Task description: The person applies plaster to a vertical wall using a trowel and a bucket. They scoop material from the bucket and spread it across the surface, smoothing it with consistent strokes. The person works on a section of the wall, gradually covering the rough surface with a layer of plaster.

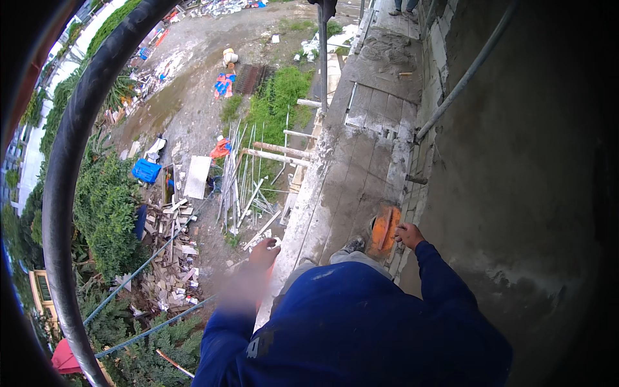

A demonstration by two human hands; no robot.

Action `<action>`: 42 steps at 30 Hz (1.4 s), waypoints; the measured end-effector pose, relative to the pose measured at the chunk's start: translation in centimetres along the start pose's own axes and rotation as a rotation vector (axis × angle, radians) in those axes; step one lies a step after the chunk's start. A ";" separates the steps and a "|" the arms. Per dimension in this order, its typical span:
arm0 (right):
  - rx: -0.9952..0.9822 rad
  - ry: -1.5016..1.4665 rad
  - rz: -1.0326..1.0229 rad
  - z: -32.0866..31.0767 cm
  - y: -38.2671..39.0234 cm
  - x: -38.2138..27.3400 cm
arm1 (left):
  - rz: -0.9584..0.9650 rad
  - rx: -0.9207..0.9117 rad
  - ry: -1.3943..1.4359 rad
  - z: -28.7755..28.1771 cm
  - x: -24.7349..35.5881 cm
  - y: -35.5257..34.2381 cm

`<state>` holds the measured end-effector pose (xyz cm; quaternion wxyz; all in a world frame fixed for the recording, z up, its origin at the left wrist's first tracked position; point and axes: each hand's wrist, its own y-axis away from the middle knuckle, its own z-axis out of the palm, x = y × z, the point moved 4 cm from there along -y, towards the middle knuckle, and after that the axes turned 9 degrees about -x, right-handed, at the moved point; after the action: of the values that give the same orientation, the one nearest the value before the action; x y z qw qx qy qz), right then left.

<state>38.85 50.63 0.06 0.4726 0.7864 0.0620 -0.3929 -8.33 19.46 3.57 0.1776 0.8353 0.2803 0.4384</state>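
While we look down along the grey walkway (pixel 342 171), our right hand (pixel 408 236) pinches the right edge of an orange float (pixel 382 233) — it sits just beside our shoe (pixel 354 244), near the grey wall (pixel 516 168). Our left hand (pixel 264 252) is by the walkway's left edge, fingers bent; we cannot tell whether they hold anything. Down on the ground — past that edge — lie thin poles (pixel 236 177) and a blue bundle (pixel 146 171).
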 end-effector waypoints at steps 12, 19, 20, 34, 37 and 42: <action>0.355 -0.227 -0.158 -12.0 5.6 5.5 | 1.203 -0.369 -0.920 6.1 49.1 -0.8; 0.579 -0.534 0.048 -5.8 12.4 20.3 | 1.704 -0.478 -1.135 10.4 60.1 4.8; 0.578 -0.556 0.089 -4.4 13.4 21.0 | 1.755 -0.483 -1.146 10.9 60.9 5.2; 0.754 -0.852 0.188 -4.5 12.7 20.4 | 2.059 -0.760 -1.140 15.7 67.1 -1.8; 0.793 -0.913 0.177 -5.8 11.5 18.8 | 2.071 -0.825 -1.125 15.7 68.4 -5.4; 0.786 -0.775 0.175 -7.9 8.9 15.5 | 2.077 -0.928 -1.079 15.3 70.8 -11.5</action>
<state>58.07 47.76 -2.33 0.1628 0.7036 -0.3329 -0.6063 33.26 71.80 33.66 0.1178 0.5929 -0.7960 0.0315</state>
